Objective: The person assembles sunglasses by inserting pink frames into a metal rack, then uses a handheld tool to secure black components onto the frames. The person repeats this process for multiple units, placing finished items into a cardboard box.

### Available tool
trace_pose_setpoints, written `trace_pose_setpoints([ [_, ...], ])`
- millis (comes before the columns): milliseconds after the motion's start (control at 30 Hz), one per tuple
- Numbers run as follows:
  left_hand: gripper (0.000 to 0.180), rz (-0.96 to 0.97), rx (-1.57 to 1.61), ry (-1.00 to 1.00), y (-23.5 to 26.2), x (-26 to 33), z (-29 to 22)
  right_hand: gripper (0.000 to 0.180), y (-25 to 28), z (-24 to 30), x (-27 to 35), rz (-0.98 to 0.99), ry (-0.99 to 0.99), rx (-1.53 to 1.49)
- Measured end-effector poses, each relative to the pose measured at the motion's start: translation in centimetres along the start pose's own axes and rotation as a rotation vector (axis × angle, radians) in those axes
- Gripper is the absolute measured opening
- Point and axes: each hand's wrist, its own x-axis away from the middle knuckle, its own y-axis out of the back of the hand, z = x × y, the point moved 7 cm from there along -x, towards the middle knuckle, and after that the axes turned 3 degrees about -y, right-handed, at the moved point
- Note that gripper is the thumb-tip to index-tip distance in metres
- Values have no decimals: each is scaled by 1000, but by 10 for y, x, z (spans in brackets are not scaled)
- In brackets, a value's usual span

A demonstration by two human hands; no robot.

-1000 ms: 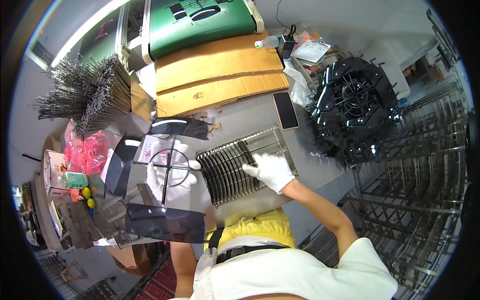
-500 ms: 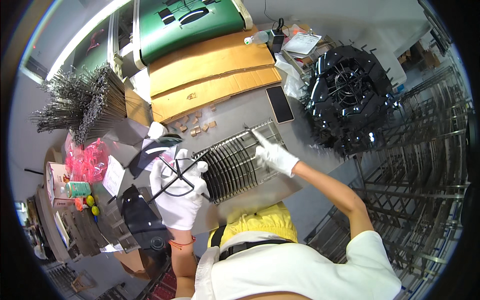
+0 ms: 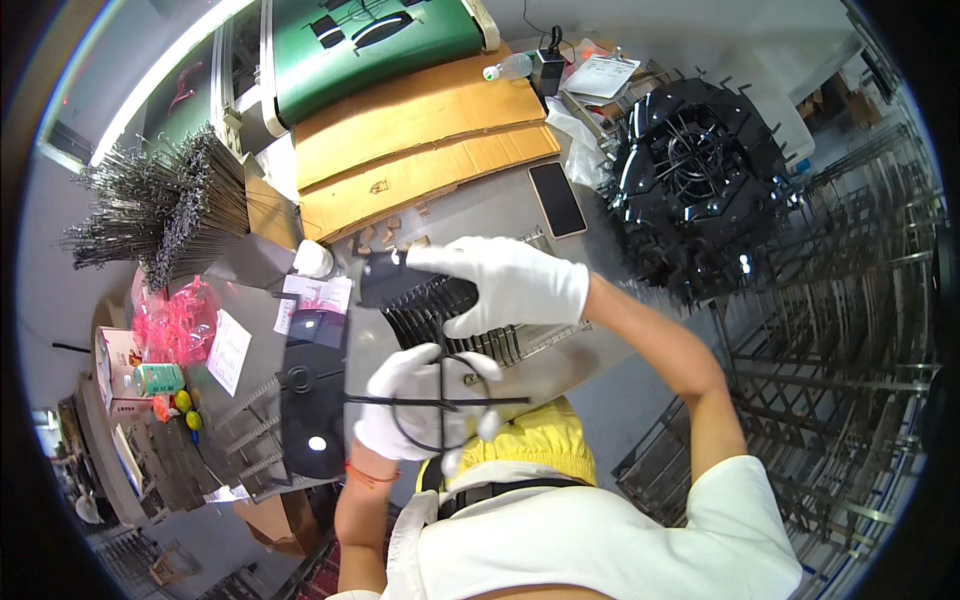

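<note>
My left hand (image 3: pixel 395 405), in a white glove, is closed on a black wire frame (image 3: pixel 442 404) with a ring and two crossed bars. A glossy black panel (image 3: pixel 315 410) meets the left end of the frame and seems joined to it. My gloved right hand (image 3: pixel 510 282) reaches across from the right. Its fingers lie along the upper edge of a second dark panel (image 3: pixel 388 282), thumb below, seemingly gripping it. Beneath both hands lies a metal rack (image 3: pixel 545 345) carrying a row of curved black rods (image 3: pixel 490 345), partly hidden by the right hand.
Beyond the rack lie small brown blocks (image 3: pixel 366 236), flat cardboard (image 3: pixel 430 165) and a phone (image 3: pixel 557 200). A stack of glossy black parts (image 3: pixel 700 180) stands at right. At left are bundled metal rods (image 3: pixel 165 205), pink plastic (image 3: pixel 178 322) and a paper sheet (image 3: pixel 229 352).
My left hand has moved right and nearer to me, turning the frame and its panels clockwise. My right hand has left the rack's right part and come left to the upper panel.
</note>
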Motion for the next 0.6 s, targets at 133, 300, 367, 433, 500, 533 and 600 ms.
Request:
trace_pose_setpoints([
  [133, 53, 181, 437, -218, -26, -8, 5, 38, -16, 11, 10, -129, 194, 458],
  [300, 46, 272, 500, -796, -2, 53, -50, 52, -38, -114, 87, -301, -432, -69],
  [367, 46, 163, 320, -949, 15, 74, -72, 55, -109, -124, 125, 76, -796, -927],
  [433, 43, 50, -8, -1133, 9, 79, -93, 51, -136, -135, 134, 250, -746, -486],
  [500, 42, -268, -279, -1556, 24, 116, -113, 39, -159, -122, 134, 463, -301, 157],
  [533, 39, -87, -461, -1578, 17, 125, -115, 26, -156, -111, 132, 458, -245, 221],
  [600, 35, 155, -695, -1663, 8, 131, -120, 27, -132, -108, 127, 375, -433, 157],
])
